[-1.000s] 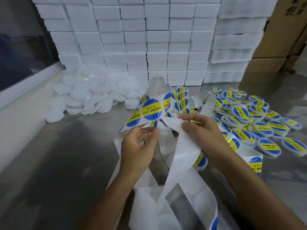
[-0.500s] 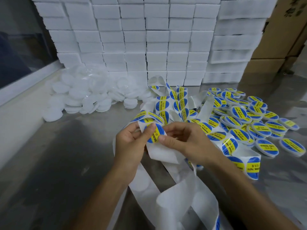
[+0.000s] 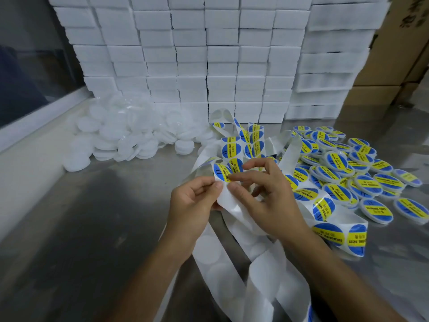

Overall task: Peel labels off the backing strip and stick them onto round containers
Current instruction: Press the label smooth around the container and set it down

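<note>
A long white backing strip point(image 3: 234, 259) loops over the metal table, with round blue and yellow labels along its far part. My left hand point(image 3: 192, 203) pinches the strip's edge just below a blue and yellow label point(image 3: 221, 174). My right hand point(image 3: 264, 196) pinches that label's lower edge between thumb and forefinger, the other fingers spread above it. A heap of plain white round containers point(image 3: 130, 138) lies at the back left. Labelled round containers point(image 3: 362, 173) lie in a pile at the right.
A wall of stacked white boxes point(image 3: 197, 56) closes the back of the metal table point(image 3: 81, 228). Brown cartons point(image 3: 399, 54) stand at the far right. A window ledge point(image 3: 34, 126) runs along the left side.
The strip has come down from its raised spread to between my hands. My right hand's thumb and forefinger have moved onto the label's lower edge, with its other fingers lifted and spread.
</note>
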Available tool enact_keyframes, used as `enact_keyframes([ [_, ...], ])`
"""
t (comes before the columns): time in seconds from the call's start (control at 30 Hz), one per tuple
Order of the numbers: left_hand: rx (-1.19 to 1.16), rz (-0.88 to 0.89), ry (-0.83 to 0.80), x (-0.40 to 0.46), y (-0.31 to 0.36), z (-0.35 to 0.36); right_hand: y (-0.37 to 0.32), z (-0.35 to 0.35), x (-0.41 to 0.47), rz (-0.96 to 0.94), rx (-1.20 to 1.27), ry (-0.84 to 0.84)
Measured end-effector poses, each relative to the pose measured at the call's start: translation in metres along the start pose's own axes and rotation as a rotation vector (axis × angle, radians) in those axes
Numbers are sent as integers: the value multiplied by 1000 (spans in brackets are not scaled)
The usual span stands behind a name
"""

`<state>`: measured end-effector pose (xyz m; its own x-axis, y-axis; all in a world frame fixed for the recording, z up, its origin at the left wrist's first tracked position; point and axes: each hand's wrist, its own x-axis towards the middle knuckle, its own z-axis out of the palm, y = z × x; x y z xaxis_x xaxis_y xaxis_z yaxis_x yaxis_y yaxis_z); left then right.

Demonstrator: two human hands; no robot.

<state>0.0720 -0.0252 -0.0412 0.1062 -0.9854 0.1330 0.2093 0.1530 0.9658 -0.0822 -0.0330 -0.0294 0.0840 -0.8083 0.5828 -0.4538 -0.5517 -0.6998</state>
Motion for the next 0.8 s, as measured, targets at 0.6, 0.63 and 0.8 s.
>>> enact_keyframes([
  [0.6,207,264,-53,-3,-4,6,-1,-8,0,-304,-252,-3],
  [0.63,211,254,-43,-3,-5,6,0,-9,1,-291,-247,15],
  [0.8,272,240,-28,-2,-10,4,5,-17,5,-232,-234,141],
])
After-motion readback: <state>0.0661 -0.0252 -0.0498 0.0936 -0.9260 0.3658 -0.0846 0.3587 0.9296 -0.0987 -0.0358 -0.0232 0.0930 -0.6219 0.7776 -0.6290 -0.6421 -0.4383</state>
